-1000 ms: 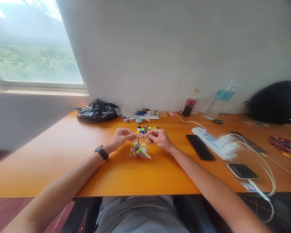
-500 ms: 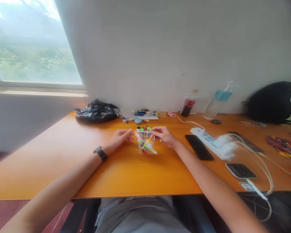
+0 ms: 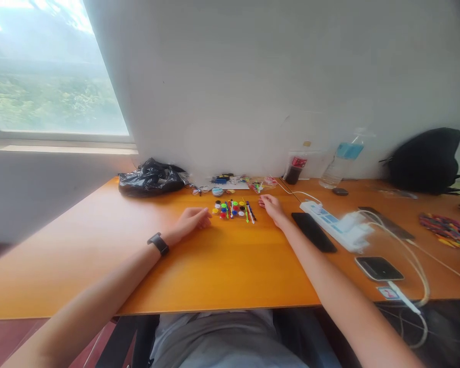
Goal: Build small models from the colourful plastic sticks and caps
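Observation:
My left hand, with a black watch on the wrist, lies on the table with its fingers loosely curved and nothing in them. Just to its right are small coloured pieces: round discs in several colours and thin sticks or arrows side by side. My right hand rests right of these, fingers slightly apart and holding nothing I can see. A clear plastic bag with coloured pieces lies just beyond its fingertips.
Behind the pieces sit a small round tin and white paper. A black plastic bag is at back left. To the right are a phone, a power strip, cables, a water bottle and a black backpack.
My right hand has moved right and away, and the clear bag it held in front of the discs now lies at the back. The discs and sticks are uncovered. My left hand has hardly moved.

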{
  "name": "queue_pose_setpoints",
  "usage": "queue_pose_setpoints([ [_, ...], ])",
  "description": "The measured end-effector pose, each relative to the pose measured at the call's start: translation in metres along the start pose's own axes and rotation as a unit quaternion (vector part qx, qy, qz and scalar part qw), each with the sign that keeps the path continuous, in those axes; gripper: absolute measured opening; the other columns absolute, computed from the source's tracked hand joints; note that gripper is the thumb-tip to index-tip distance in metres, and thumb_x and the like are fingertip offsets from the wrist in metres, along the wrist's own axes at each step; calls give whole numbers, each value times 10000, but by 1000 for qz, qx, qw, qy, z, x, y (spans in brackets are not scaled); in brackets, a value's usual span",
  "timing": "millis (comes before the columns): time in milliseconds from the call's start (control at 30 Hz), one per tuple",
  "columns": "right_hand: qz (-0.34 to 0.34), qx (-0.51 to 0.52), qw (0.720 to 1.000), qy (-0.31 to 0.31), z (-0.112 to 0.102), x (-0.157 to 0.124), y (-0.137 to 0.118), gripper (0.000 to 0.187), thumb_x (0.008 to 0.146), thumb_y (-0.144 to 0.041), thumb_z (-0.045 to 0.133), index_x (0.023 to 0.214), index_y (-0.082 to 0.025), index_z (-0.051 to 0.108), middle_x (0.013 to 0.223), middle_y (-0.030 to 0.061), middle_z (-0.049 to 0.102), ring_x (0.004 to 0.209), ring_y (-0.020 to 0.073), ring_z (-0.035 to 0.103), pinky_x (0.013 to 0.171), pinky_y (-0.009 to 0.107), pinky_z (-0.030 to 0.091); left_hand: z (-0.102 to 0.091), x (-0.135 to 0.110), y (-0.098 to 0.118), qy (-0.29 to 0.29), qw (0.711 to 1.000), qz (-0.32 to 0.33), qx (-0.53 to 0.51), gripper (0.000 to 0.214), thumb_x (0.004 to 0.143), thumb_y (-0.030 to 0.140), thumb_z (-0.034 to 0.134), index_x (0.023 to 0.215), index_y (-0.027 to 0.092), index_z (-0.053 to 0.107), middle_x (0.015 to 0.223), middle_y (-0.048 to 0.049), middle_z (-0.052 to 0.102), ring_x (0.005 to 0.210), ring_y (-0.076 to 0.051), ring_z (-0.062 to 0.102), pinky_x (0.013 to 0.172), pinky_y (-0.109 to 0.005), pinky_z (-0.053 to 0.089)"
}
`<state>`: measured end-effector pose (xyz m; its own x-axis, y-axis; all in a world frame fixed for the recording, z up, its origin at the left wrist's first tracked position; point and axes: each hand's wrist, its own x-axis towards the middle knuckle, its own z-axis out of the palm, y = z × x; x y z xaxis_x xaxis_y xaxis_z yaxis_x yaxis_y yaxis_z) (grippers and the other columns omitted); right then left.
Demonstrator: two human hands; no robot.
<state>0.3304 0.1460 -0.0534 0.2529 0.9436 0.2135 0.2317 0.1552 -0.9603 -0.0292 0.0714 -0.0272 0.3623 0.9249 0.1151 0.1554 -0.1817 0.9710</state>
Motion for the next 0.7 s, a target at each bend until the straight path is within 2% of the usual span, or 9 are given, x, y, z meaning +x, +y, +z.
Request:
queue_pose_setpoints([
  [200, -85, -124, 988, -28, 4, -11, 0, 295, 930, -482, 534, 913, -217, 663, 974, 115, 747, 972, 300, 692, 914, 428, 529, 4, 1, -3, 22, 987, 96, 129, 492, 959, 613, 600, 831, 163, 752, 811, -71, 759, 728, -188, 663, 670, -278, 521],
  [300, -121, -171, 977, -47, 9, -16, -5, 304, 951, -483, 496, 908, -227, 655, 943, 106, 739, 945, 299, 674, 881, 401, 497, 6, 0, -4, 44, 971, 140, 187, 365, 965, 522, 618, 955, 184, 755, 938, -83, 771, 844, -215, 687, 746, -306, 535],
  [400, -142, -207, 967, -51, 12, -19, -7, 324, 971, -495, 458, 897, -236, 639, 900, 94, 717, 910, 291, 654, 858, 388, 477, 6, 1, -9, 63, 962, 152, 219, 333, 951, 470, 632, 1107, 190, 722, 1116, -125, 749, 973, -258, 689, 825, -364, 561],
  [500, -152, -229, 960, -46, 14, -18, -5, 362, 987, -525, 424, 867, -244, 618, 860, 82, 693, 877, 282, 633, 829, 373, 469, 6, 2, -13, 55, 950, 153, 266, 473, 933, 493, 660, 1294, 189, 655, 1308, -164, 686, 1154, -320, 654, 992, -465, 542],
  [600, -157, -238, 958, -42, 15, -16, -3, 402, 997, -553, 395, 844, -244, 601, 827, 74, 671, 841, 276, 616, 802, 365, 464, 7, 7, -15, 25, 931, 168, 322, 711, 910, 578, 692, 1482, 188, 530, 1498, -189, 569, 1392, -382, 515, 1175, -556, 415],
  [700, -159, -238, 957, -41, 14, -15, -1, 414, 999, -568, 395, 844, -246, 603, 824, 73, 673, 829, 276, 617, 792, 363, 468, 7, 19, -15, -15, 913, 183, 364, 922, 874, 667, 705, 1596, 180, 404, 1637, -212, 419, 1515, -418, 372, 1242, -592, 322],
])
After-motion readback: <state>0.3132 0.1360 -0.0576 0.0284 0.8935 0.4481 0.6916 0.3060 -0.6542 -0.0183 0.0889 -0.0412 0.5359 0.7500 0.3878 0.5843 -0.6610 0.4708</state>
